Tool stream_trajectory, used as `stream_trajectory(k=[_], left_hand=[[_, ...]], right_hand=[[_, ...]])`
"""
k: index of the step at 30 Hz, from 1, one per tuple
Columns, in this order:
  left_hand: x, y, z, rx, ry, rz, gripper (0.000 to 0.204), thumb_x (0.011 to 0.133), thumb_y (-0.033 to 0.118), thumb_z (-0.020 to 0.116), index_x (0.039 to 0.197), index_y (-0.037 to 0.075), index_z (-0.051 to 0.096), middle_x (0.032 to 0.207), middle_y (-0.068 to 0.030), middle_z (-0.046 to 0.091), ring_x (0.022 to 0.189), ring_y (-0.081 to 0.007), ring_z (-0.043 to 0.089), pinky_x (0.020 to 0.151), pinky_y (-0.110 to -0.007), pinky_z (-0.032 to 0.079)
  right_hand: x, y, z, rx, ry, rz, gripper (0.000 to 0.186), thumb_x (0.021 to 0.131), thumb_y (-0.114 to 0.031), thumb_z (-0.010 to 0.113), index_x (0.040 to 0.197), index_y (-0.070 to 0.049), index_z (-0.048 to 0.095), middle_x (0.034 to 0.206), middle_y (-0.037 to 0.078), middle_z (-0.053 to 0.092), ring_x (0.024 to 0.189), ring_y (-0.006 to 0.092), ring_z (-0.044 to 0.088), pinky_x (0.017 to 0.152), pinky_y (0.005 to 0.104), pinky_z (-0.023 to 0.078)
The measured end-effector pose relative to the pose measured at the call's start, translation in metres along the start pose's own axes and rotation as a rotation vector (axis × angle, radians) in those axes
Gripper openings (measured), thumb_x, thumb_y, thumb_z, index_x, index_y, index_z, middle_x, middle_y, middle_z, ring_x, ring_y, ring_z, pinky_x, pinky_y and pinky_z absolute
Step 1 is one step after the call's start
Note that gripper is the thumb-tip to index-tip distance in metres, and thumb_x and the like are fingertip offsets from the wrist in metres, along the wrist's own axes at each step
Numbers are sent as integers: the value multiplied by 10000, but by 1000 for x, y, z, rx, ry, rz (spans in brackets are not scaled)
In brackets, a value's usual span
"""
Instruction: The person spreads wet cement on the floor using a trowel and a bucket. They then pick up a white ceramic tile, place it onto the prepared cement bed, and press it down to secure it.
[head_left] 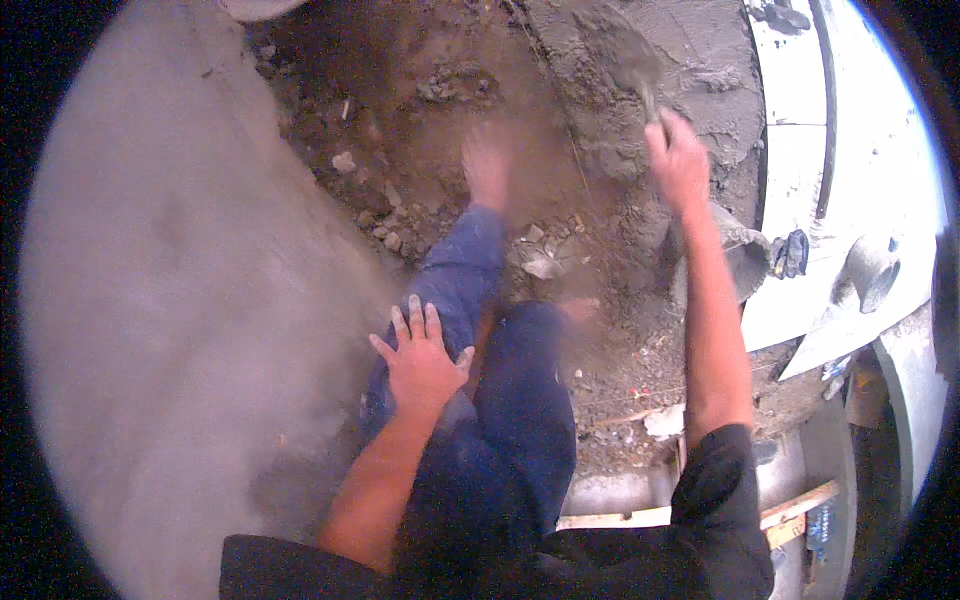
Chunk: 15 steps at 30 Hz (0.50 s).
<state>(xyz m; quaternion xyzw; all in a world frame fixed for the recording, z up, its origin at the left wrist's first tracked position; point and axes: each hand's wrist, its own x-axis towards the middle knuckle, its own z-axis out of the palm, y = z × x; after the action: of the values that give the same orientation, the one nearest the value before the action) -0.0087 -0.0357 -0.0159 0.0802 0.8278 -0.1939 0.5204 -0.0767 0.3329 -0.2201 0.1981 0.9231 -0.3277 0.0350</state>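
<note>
My right hand (680,165) is closed round the handle of a trowel (648,90) at the upper right. The trowel's blade is smeared by motion and lies over a bed of wet grey mortar (715,90). My left hand (420,365) rests on my blue-trousered left leg (465,255), its fingers spread and holding nothing. Below my right hand, partly behind my right forearm, a mortar-caked bucket (748,262) lies tipped with its mouth showing.
Smooth grey concrete (180,300) spans the left. Loose soil and stones (390,215) lie around my bare feet. A thin string line (580,165) crosses the soil. White panels (800,170) border the mortar, with a dark glove (791,254) and a grey container (873,272). Wooden strips (625,519) lie near me.
</note>
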Motion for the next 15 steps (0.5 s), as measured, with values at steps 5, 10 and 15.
stream_trajectory(k=[5, 10, 15], left_hand=[[6, 2, -13, -53, -18, 25, 886, 842, 571, 604, 1508, 49, 340, 1607, -131, 238, 1478, -359, 212, 1120, -704, 175], [7, -8, -3, -83, -60, 5, 887, 846, 572, 596, 1509, 44, 336, 1608, -135, 231, 1480, -365, 203, 1121, -704, 167], [9, -6, -7, -100, -31, 38, 904, 829, 573, 622, 1501, 39, 341, 1603, -158, 239, 1477, -390, 201, 1106, -725, 160]], right_hand=[[115, 48, -8, -172, -426, -147, 493, 978, -471, 485, 1167, -47, 650, 1119, 234, 661, 1052, 434, 616, 932, 485, 484], [89, 74, -18, -276, -743, -154, 479, 983, -486, 473, 1162, -80, 654, 1127, 222, 663, 1040, 444, 616, 915, 485, 487], [70, 85, -64, -644, -875, -175, 376, 979, -447, 493, 1070, -119, 652, 1059, 168, 662, 992, 400, 633, 846, 503, 500]])
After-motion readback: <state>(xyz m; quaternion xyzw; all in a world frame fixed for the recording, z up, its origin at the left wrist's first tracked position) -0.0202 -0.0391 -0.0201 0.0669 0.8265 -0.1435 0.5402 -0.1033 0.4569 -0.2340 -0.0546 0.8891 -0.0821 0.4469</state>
